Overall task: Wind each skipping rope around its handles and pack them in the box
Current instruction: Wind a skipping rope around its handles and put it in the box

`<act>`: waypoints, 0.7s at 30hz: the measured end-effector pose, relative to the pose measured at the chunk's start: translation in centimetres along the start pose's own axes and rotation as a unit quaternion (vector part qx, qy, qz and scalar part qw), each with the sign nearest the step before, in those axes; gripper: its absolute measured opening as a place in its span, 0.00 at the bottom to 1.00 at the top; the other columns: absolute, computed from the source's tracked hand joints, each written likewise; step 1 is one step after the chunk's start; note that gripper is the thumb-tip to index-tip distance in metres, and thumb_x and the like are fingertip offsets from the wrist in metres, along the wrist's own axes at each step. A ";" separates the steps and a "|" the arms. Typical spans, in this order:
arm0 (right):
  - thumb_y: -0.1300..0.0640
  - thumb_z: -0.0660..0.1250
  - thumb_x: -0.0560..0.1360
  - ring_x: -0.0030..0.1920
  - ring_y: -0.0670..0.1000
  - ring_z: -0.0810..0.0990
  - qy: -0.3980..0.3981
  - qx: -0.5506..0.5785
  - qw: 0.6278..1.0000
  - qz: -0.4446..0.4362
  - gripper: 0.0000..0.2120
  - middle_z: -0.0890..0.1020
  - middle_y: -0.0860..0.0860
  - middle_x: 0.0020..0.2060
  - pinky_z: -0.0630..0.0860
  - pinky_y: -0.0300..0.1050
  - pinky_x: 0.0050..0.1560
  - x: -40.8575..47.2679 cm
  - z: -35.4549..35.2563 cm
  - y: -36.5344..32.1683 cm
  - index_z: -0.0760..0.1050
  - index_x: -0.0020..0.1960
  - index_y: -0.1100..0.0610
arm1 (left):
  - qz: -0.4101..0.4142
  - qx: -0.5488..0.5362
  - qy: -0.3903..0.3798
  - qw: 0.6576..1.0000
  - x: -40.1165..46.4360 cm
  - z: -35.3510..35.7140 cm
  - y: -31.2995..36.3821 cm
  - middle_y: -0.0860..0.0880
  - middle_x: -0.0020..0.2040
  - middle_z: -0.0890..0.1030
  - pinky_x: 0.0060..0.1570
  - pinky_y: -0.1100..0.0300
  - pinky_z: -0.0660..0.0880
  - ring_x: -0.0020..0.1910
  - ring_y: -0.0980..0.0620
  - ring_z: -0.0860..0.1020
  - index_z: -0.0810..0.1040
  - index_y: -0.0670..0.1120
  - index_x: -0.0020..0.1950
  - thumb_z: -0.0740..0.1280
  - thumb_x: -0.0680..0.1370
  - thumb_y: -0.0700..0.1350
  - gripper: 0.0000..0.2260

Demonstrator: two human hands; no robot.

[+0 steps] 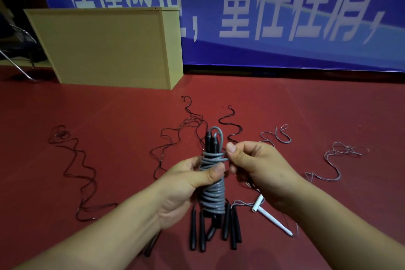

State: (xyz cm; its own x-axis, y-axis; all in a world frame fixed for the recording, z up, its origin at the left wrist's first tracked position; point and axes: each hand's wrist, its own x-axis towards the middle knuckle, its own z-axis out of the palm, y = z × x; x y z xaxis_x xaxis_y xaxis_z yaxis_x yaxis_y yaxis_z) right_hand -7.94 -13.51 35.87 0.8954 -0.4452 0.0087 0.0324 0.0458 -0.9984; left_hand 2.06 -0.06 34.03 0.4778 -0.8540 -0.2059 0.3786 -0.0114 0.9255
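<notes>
My left hand (pixel 186 184) grips a pair of black handles held upright, with a grey skipping rope (pixel 213 195) coiled many times around them. My right hand (pixel 254 164) pinches the rope's loose end at the top of the coil, thumb against the wraps. Beneath my hands several black handles (pixel 232 228) lie on the red floor, their dark thin ropes (pixel 188 125) trailing away from me. A pair of white handles (pixel 271 217) lies to the right with thin grey rope (pixel 333 160) spread beyond it.
A tan wooden box-like cabinet (pixel 109 46) stands at the back left on the red floor (pixel 306 105). A blue banner (pixel 285 17) covers the wall behind. Another dark rope (pixel 74 166) snakes across the floor at left. A metal chair leg (pixel 15 63) shows at far left.
</notes>
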 end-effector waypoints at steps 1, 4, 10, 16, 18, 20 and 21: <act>0.47 0.68 0.70 0.24 0.47 0.62 -0.001 -0.001 1.000 -0.001 0.15 0.75 0.54 0.27 0.58 0.38 0.24 0.0 0.0 0.0 0.74 0.30 0.55 | -0.004 -0.004 0.004 1.000 0.0 -0.1 0.0 0.45 0.48 0.80 0.41 0.65 0.76 0.41 0.55 0.78 0.78 0.37 0.61 0.76 0.67 0.44 0.25; 0.49 0.69 0.70 0.24 0.47 0.63 0.003 -0.002 1.000 -0.007 0.14 0.75 0.55 0.27 0.61 0.35 0.24 0.0 0.1 -0.1 0.74 0.30 0.56 | -0.004 -0.007 0.009 1.000 0.0 -0.3 0.1 0.46 0.45 0.77 0.40 0.65 0.75 0.39 0.55 0.76 0.77 0.37 0.62 0.77 0.69 0.43 0.24; 0.49 0.70 0.68 0.24 0.47 0.65 0.016 0.001 1.000 -0.019 0.13 0.76 0.53 0.27 0.63 0.34 0.23 0.1 0.3 -0.3 0.76 0.28 0.54 | -0.002 -0.029 0.003 1.000 -0.1 -0.2 0.3 0.44 0.48 0.79 0.42 0.60 0.76 0.39 0.52 0.79 0.76 0.37 0.63 0.71 0.69 0.45 0.24; 0.53 0.68 0.72 0.24 0.46 0.69 0.015 0.040 0.999 -0.014 0.12 0.75 0.53 0.27 0.65 0.33 0.24 0.1 0.5 0.3 0.74 0.33 0.58 | -0.010 0.005 0.003 1.000 0.2 -0.2 0.0 0.43 0.53 0.82 0.51 0.55 0.73 0.49 0.49 0.78 0.78 0.37 0.62 0.67 0.72 0.49 0.23; 0.52 0.69 0.72 0.28 0.47 0.71 0.026 0.030 0.999 -0.019 0.11 0.76 0.52 0.28 0.67 0.36 0.29 0.2 0.8 0.8 0.75 0.36 0.59 | -0.015 0.016 0.010 1.000 0.3 -0.2 0.0 0.44 0.54 0.81 0.51 0.55 0.72 0.50 0.50 0.77 0.76 0.38 0.65 0.66 0.73 0.50 0.25; 0.53 0.68 0.73 0.30 0.48 0.71 0.045 0.017 0.999 -0.021 0.11 0.77 0.51 0.28 0.69 0.39 0.32 0.3 1.0 1.4 0.76 0.40 0.61 | -0.019 0.012 0.008 1.000 0.2 -0.2 0.1 0.46 0.54 0.82 0.51 0.56 0.72 0.49 0.51 0.78 0.77 0.41 0.66 0.64 0.74 0.52 0.24; 0.55 0.68 0.75 0.30 0.48 0.72 0.053 0.011 0.998 -0.022 0.10 0.78 0.51 0.29 0.70 0.39 0.33 0.4 1.1 1.5 0.77 0.41 0.62 | -0.023 0.010 0.004 1.000 0.2 -0.3 0.1 0.47 0.54 0.83 0.52 0.55 0.72 0.49 0.51 0.79 0.79 0.43 0.64 0.63 0.74 0.55 0.23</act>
State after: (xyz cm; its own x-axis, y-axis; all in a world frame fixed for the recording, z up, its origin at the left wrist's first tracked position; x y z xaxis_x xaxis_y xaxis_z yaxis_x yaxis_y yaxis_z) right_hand -7.06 -12.62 34.40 0.8407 -0.5396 0.0458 0.0819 0.0431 -0.9957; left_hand 2.44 -0.10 34.01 0.4669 -0.8483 -0.2499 0.3833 -0.0606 0.9216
